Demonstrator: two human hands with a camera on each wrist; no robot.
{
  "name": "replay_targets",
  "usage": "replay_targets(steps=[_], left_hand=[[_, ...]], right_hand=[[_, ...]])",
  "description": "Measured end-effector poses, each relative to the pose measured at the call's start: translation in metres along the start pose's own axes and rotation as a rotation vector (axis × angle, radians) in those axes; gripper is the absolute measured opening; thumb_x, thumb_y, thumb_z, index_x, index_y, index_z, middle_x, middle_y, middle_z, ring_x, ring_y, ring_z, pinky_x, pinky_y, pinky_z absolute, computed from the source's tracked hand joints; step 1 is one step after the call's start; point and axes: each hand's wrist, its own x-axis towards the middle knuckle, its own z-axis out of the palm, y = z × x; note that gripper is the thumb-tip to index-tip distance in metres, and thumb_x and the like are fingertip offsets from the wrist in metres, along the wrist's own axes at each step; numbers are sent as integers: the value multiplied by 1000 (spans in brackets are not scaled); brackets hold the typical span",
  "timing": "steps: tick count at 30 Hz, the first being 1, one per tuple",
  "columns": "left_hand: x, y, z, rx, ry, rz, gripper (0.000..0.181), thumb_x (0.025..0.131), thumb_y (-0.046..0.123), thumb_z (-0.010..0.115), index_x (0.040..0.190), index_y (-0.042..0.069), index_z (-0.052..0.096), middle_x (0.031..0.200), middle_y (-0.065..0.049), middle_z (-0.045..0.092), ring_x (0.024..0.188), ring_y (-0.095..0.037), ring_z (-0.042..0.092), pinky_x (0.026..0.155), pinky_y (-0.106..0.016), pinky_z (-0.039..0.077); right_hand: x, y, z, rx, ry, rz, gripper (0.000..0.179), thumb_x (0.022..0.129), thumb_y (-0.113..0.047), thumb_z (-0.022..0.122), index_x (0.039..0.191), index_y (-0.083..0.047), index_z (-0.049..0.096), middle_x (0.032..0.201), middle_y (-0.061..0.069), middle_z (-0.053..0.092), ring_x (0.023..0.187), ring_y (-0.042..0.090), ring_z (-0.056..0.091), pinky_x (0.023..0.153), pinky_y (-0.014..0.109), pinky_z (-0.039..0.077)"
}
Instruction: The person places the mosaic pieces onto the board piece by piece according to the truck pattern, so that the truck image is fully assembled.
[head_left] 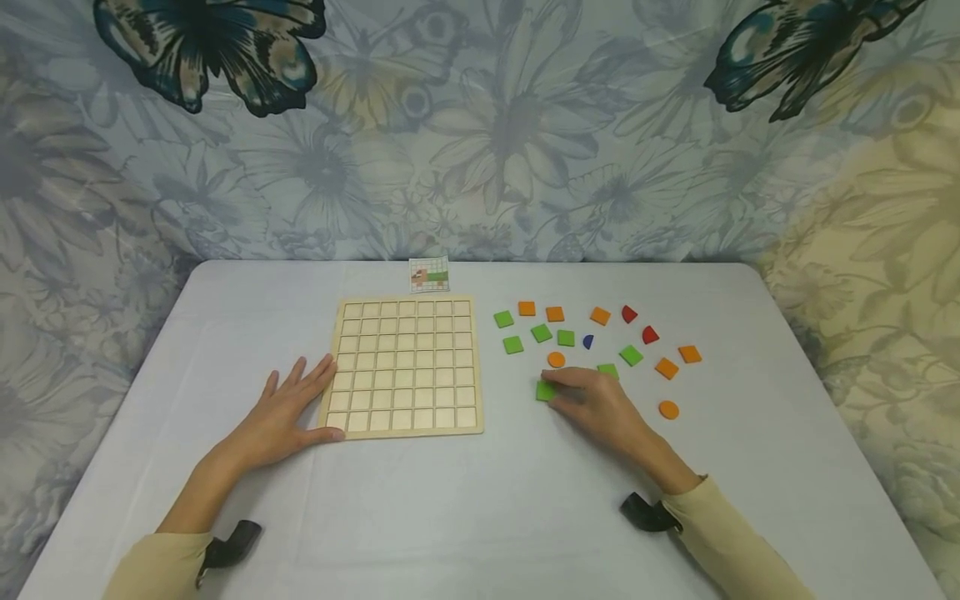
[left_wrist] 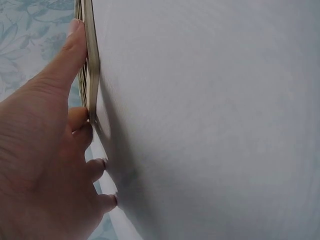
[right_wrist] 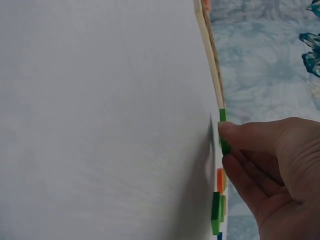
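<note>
A wooden grid board [head_left: 405,435] with bare square cells lies on the white table. My left hand [head_left: 281,417] rests at the board's left edge, fingers spread, with the thumb on its lower left corner. In the left wrist view the thumb [left_wrist: 75,50] lies along the board's side [left_wrist: 93,75]. Right of the board, my right hand [head_left: 603,408] pinches a green square tile [head_left: 545,391] between thumb and fingers. The right wrist view shows this tile [right_wrist: 223,115] held at the fingertips, partly covered by them.
Behind the board lies a small picture card [head_left: 429,274]. Loose pieces surround the right hand: green squares [head_left: 503,319], orange squares [head_left: 600,316], orange circles [head_left: 669,409], red pieces [head_left: 650,334] and a blue half-circle [head_left: 588,342]. A patterned cloth [head_left: 480,167] hangs behind the table.
</note>
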Motion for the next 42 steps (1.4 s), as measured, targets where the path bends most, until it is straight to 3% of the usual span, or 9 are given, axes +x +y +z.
replay_targets(steps=[10,18,29,42], left_hand=[[-1,1,-2,24,-3,3,105,80,60,71,156,6,21,162,-13,17,147,-46,5,114,-66,-3],[1,-1,-1,30,4,21,104,80,59,71,156,6,24,162,-12,18,147,-47,7,114,-66,-2],[2,-1,0,54,28,19,104,79,61,71,155,7,26,161,-12,21,146,-47,10,114,-66,1],[3,-4,1,44,5,-10,108,76,67,69,155,8,25,162,-8,20,148,-44,8,115,-65,0]], right_hand=[[25,0,-6,23,3,-14,42,76,4,81,116,0,71,111,9,73,100,23,70,88,39,56],[38,-3,0,49,-25,-35,41,77,4,80,117,1,71,112,11,72,98,24,71,83,38,58],[53,-12,3,100,-33,-54,42,74,6,81,115,4,70,111,13,72,100,26,70,87,38,56],[64,-17,17,148,-65,-46,41,77,3,80,117,2,70,113,9,72,102,22,70,90,37,55]])
